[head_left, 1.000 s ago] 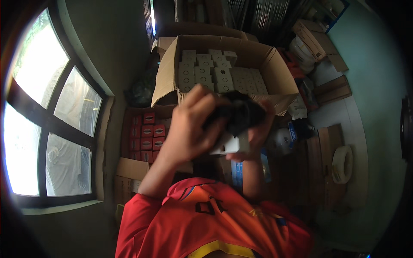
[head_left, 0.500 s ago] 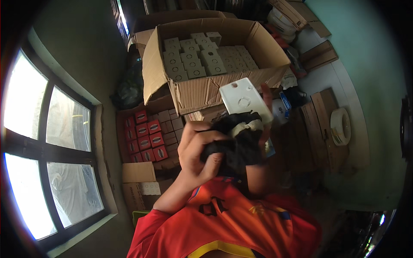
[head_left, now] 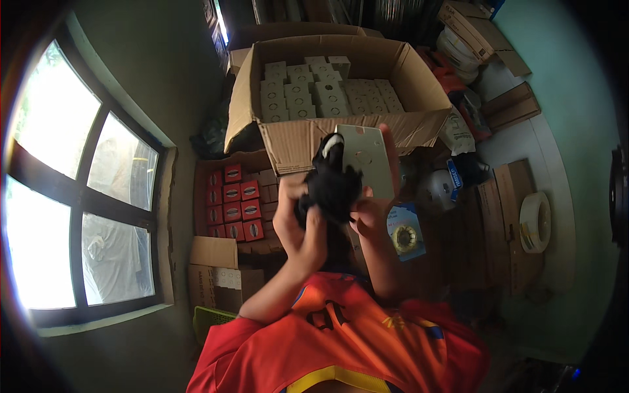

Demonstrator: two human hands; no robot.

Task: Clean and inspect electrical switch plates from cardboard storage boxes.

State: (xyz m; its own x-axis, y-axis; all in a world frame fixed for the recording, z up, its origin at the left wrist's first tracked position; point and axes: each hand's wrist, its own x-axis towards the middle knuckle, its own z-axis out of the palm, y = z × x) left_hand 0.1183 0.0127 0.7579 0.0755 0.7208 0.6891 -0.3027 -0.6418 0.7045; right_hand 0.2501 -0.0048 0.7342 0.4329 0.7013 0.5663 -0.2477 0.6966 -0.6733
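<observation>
Head view, looking down past an orange shirt [head_left: 341,340]. Both hands are raised in front of the chest, close together. The left hand [head_left: 298,223] is closed on a black cloth [head_left: 331,187] — fingers wrapped into the bunched fabric, which stands up between the two hands and presses against a flat pale plate [head_left: 367,160]. The right hand [head_left: 373,209] grips the plate from below and from its right edge, with fingers reaching up along that side; the plate is held upright, its grey-green face toward the camera, with round marks on it. A small white patch shows at the cloth's top. Behind the hands sits a big open carton [head_left: 295,141], filled with rows of small beige boxes [head_left: 327,95]. To the left of the hands, lower down, is a carton of red boxes [head_left: 232,203]. A blue packet with a tape roll [head_left: 406,236] lies just right of the right hand. Further right, a white roll [head_left: 534,223] rests on wooden boards. A window [head_left: 78,196] fills the left side — bright outside.
</observation>
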